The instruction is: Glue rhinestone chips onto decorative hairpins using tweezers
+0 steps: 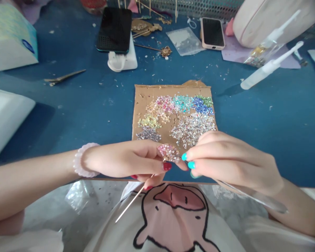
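A pink fan-shaped ornament (168, 152) on a thin gold stick (130, 203) is pinched in my left hand (132, 159), with the stick slanting down to the left. My right hand (233, 161) is closed around a slim metal tool (248, 194), whose tip end points at the ornament's right edge; whether it touches cannot be made out. Behind both hands lies a piece of brown cardboard (157, 90) with small piles of rhinestones (193, 127) in silver, blue, teal, pink, yellow, green and grey. My right fingers cover its lower right corner.
Two phones (114, 29) (212, 33), a white glue bottle (259, 75), a small plastic bag (185, 41) and gold hairpins (166, 51) lie farther back on the blue table (81, 112). A metal clip (64, 77) and a tissue box (12, 38) are at the left.
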Demonstrator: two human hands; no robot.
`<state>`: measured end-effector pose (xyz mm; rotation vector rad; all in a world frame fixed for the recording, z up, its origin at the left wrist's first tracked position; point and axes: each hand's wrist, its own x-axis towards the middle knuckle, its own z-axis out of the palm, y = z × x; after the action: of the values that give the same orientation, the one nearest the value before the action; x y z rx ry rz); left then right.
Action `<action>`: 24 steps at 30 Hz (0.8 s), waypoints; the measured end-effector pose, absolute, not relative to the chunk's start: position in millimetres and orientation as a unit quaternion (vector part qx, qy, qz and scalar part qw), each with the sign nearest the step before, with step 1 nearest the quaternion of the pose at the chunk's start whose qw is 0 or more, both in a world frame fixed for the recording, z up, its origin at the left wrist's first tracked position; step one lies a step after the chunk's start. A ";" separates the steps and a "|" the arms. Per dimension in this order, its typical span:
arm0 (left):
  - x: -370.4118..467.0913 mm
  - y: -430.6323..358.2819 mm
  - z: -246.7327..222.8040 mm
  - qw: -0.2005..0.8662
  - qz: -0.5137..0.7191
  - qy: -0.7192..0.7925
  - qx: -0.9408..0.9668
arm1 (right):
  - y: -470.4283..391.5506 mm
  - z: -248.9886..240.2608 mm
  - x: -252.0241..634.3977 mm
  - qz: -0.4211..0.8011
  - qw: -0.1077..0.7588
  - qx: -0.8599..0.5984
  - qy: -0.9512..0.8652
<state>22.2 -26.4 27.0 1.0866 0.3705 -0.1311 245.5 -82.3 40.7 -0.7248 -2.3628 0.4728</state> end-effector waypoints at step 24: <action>20.9 -29.7 24.7 0.861 -0.045 0.188 0.471 | -81.6 44.0 248.1 0.208 0.310 -0.281 -0.884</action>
<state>20.9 -29.7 24.7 0.9877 0.3955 -0.0942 248.1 -81.6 44.0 -0.7424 -2.3356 0.5496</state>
